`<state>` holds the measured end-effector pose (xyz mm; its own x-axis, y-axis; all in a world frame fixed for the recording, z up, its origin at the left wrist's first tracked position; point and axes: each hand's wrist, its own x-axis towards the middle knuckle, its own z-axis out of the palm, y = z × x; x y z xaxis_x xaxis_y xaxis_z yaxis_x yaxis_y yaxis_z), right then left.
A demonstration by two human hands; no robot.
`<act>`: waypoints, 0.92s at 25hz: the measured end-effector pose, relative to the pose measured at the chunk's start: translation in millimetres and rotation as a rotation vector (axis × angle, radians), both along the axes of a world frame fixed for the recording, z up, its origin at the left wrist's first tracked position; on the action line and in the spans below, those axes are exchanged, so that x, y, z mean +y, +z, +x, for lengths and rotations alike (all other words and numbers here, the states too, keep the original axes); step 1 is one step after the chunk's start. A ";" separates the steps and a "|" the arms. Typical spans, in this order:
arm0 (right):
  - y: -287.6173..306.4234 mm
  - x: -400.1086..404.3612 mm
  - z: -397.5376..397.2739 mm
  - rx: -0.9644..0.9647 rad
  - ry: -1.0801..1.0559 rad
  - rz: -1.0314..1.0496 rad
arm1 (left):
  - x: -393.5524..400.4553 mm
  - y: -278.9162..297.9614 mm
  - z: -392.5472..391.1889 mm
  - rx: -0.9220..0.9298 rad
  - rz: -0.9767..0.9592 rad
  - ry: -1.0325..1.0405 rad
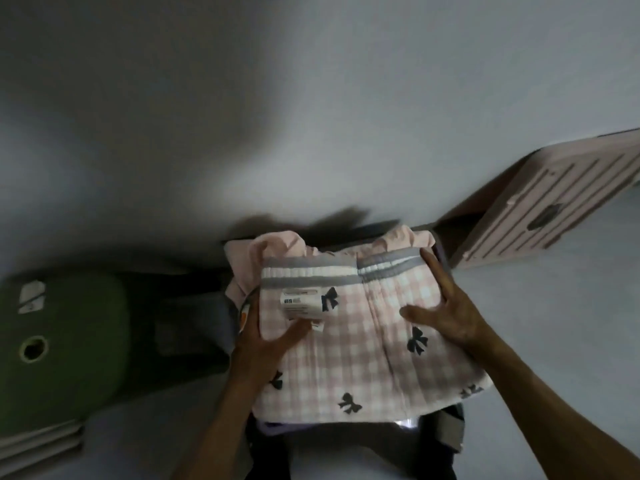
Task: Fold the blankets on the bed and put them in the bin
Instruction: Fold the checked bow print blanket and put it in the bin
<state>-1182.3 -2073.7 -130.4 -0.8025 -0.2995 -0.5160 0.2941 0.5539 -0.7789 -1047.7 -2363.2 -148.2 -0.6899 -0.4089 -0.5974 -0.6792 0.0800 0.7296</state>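
A folded pink checked blanket [360, 344] with dark bows, grey stripes along its far edge and a white label lies in front of me over a dark bin [446, 431], whose rim shows only at the lower right. My left hand [263, 337] holds the blanket's left edge, thumb on top near the label, fingers hidden below. On the right half my right hand [446, 306] lies flat, its fingers spread. A plain pink cloth [273, 251] sticks out beneath the far edge.
A pink slatted crate [540, 209] lies tipped against the white wall at the right. A green round-edged object [59, 344] with a hole stands at the left, with pale folded layers [38, 445] below it. The picture is dim and blurred.
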 end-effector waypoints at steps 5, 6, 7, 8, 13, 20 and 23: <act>-194.7 43.6 -17.0 -0.079 0.057 -0.013 | 46.3 -171.2 -3.7 -0.015 0.053 0.108; -229.1 52.0 -19.4 -0.086 0.050 -0.027 | 48.7 -201.6 -5.2 -0.054 0.059 0.132; -258.0 58.1 -21.2 -0.099 0.028 -0.039 | 50.2 -231.1 -5.3 -0.101 0.079 0.172; -279.0 61.1 -23.1 -0.101 0.003 -0.042 | 50.6 -255.0 -5.7 -0.143 0.099 0.191; -322.1 64.0 -22.1 -0.062 0.020 0.221 | 50.3 -304.6 -14.9 -0.232 0.012 0.078; -291.7 33.5 50.4 0.776 0.578 0.694 | 85.8 -231.4 -9.2 -0.176 -0.834 -0.710; -313.2 32.0 45.0 0.671 0.655 0.830 | 70.3 -242.8 -18.3 -0.380 -0.536 -0.918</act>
